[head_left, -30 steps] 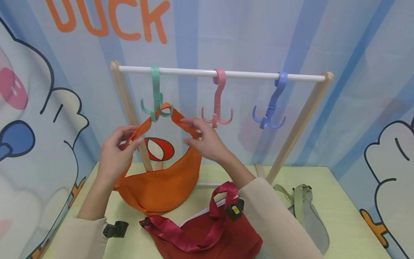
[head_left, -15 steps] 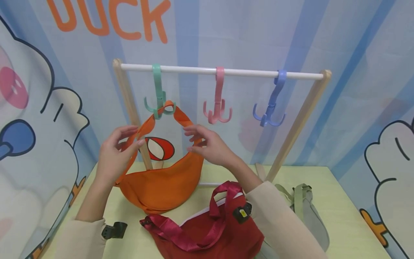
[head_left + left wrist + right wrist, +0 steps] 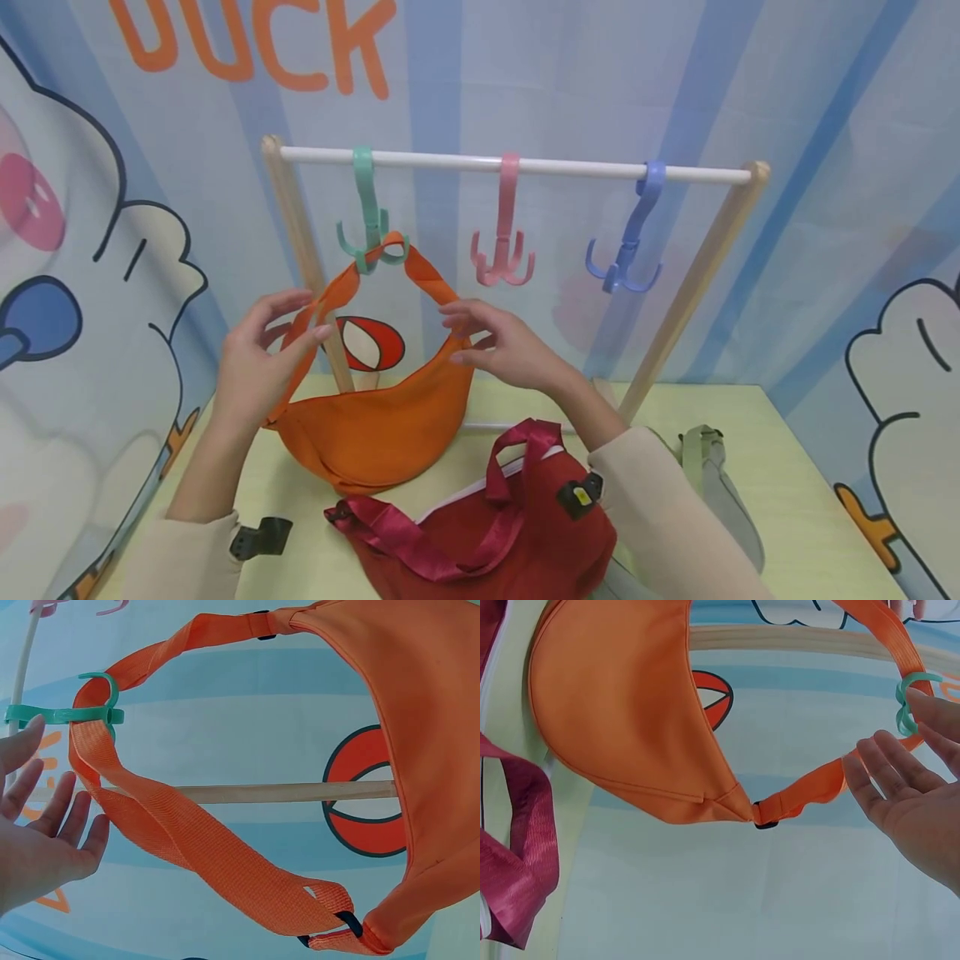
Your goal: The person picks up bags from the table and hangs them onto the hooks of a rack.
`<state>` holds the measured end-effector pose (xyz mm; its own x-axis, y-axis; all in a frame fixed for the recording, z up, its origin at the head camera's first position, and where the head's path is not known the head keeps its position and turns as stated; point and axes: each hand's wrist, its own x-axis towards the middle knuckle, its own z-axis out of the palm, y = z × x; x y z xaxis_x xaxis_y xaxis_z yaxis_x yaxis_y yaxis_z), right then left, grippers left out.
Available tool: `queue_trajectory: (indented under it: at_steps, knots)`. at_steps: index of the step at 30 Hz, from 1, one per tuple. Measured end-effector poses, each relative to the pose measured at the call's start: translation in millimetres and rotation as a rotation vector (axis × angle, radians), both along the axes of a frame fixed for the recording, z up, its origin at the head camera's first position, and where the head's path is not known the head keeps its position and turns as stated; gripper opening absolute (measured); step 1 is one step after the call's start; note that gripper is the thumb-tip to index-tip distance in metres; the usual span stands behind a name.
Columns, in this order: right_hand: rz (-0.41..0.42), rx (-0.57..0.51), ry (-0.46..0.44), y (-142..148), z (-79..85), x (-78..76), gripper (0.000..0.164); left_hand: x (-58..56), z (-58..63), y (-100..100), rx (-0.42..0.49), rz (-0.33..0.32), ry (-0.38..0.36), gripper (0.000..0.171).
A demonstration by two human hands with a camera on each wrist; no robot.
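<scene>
An orange crescent-shaped shoulder bag (image 3: 382, 442) hangs by its strap (image 3: 217, 877) from the green hook (image 3: 365, 196) at the left of the rack. The strap loops over one prong, and the bag's body hangs low in front of the left post. My left hand (image 3: 258, 358) is beside the left side of the strap, fingers loosely spread; in the left wrist view the fingertips are right at its edge. On the other side, my right hand (image 3: 513, 346) is by the strap with relaxed fingers, and the right wrist view shows the palm with nothing gripped.
A pink hook (image 3: 505, 212) and a blue hook (image 3: 630, 233) hang from the same white rod (image 3: 442, 162). In front lies a red bag (image 3: 570, 542) with satin handles. A grey-green bag (image 3: 735, 517) lies at the right, partly behind my right sleeve.
My right hand has drawn back to the right and down from the strap, and my left hand slightly to the left. The pink hook has turned a little. The orange bag stays hanging.
</scene>
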<state>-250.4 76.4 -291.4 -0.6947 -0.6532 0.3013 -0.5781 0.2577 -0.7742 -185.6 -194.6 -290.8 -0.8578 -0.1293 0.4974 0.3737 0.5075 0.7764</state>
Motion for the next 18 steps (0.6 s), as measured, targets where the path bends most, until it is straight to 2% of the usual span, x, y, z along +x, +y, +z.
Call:
queue_trajectory:
  at_steps: [9,18]
  knots:
    - [0.000,0.033,-0.031,13.8,-6.5,-2.1,0.049,8.4,2.9,0.9,0.010,-0.006,0.030,0.043]
    - [-0.013,0.103,-0.036,30.4,-17.1,-5.4,0.053,12.7,0.4,3.5,-0.004,-0.071,0.074,0.041]
